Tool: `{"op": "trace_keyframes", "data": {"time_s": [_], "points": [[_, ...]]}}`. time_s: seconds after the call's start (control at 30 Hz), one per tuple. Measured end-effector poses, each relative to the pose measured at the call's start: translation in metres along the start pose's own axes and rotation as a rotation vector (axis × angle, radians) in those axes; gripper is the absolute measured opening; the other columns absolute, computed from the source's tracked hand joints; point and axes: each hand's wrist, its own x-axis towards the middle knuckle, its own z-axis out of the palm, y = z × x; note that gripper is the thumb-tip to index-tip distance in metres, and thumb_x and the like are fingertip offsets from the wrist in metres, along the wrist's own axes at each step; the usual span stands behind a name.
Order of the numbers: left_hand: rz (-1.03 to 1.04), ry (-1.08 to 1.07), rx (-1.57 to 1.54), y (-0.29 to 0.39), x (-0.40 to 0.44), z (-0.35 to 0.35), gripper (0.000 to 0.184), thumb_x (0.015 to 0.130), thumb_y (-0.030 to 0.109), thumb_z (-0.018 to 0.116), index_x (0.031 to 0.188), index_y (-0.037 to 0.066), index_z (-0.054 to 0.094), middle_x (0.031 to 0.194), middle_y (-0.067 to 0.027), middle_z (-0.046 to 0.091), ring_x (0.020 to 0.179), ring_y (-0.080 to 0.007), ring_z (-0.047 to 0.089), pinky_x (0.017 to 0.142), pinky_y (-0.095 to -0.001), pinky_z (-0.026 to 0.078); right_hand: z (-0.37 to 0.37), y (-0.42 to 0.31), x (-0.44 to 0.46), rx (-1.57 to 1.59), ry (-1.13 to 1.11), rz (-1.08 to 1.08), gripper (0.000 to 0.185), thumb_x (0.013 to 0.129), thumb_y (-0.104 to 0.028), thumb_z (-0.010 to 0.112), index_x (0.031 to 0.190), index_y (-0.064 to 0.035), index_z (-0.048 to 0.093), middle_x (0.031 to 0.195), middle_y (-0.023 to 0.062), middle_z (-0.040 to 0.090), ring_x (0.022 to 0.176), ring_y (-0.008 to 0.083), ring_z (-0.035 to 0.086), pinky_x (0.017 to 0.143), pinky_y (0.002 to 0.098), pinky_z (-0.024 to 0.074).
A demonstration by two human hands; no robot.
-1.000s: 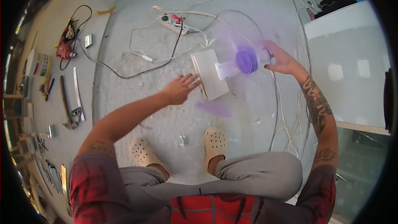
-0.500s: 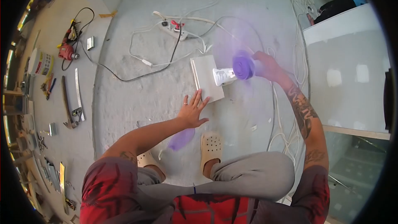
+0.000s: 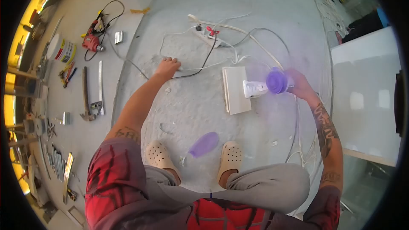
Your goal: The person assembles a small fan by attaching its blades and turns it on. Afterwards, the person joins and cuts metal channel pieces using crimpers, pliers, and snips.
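A small electric fan with a purple hub and a white base lies tipped over, its base against a stack of pale boards. A faint purple blur surrounds the hub. My right hand grips the back of the fan head, fingers partly hidden behind it. Reaching out to the left, my left hand is closed over a white cord at floor level, near where its small inline switch lay. One loose purple fan blade rests on the floor by my feet.
A power strip with plugged cords lies ahead. On the left are a red drill, a white bucket, a hammer and a metal square. A white panel stands at right; a person's dark clothing shows behind it.
My left hand has left the pale boards and moved forward and left to the white cord. My right hand stays on the fan. The view has shifted, and the purple blur looks fainter.
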Motion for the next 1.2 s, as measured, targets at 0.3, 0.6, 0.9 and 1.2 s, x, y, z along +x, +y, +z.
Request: {"op": "trace_keyframes", "data": {"time_s": [0.3, 0.6, 0.9, 1.2], "points": [[0.042, 0.104, -0.011, -0.041, 0.019, -0.018, 0.014, 0.075, 0.005, 0.06, 0.088, 0.007, 0.064, 0.09, -0.0091, 0.063, 0.096, -0.0285, 0.059, 0.085, -0.0398, 0.045, -0.01, -0.024, 0.004, -0.043, -0.107, 0.04, 0.05, 0.069, -0.009, 0.073, 0.115, -0.003, 0.057, 0.112, 0.0137, 0.058, 0.109, 0.0326, 0.057, 0.095, 0.0407, 0.0448], [-0.148, -0.051, -0.234, -0.022, 0.019, -0.051, 0.024, 0.094, 0.017, 0.053, 0.115, 0.006, 0.053, 0.095, -0.0185, 0.067, 0.094, -0.0384, 0.062, 0.084, -0.0472, 0.047, -0.006, -0.022, 0.004, -0.055, -0.072, 0.099, 0.047, 0.067, -0.007, 0.075, 0.112, -0.0053, 0.059, 0.109, 0.0121, 0.061, 0.105, 0.0321, 0.059, 0.093, 0.0401, 0.0464], [-0.022, -0.118, -0.405, -0.032, 0.018, -0.051, 0.038, 0.097, 0.012, 0.046, 0.135, 0.006, 0.042, 0.114, -0.0233, 0.059, 0.103, -0.04, 0.059, 0.088, -0.0463, 0.047, -0.003, -0.015, 0.004, -0.076, -0.03, 0.056, 0.048, 0.069, -0.007, 0.074, 0.115, -0.0046, 0.059, 0.105, 0.0133, 0.061, 0.102, 0.0332, 0.06, 0.091, 0.0408, 0.047], [0.069, -0.253, -0.322, -0.034, 0.017, -0.069, 0.042, 0.094, 0.007, 0.046, 0.135, 0.004, 0.041, 0.119, -0.024, 0.056, 0.108, -0.039, 0.058, 0.091, -0.0458, 0.046, -0.003, -0.018, 0.002, -0.054, 0.026, -0.038, 0.041, 0.07, -0.009, 0.079, 0.107, -0.0039, 0.061, 0.101, 0.0091, 0.061, 0.096, 0.0252, 0.062, 0.087, 0.0357, 0.0478]]}}
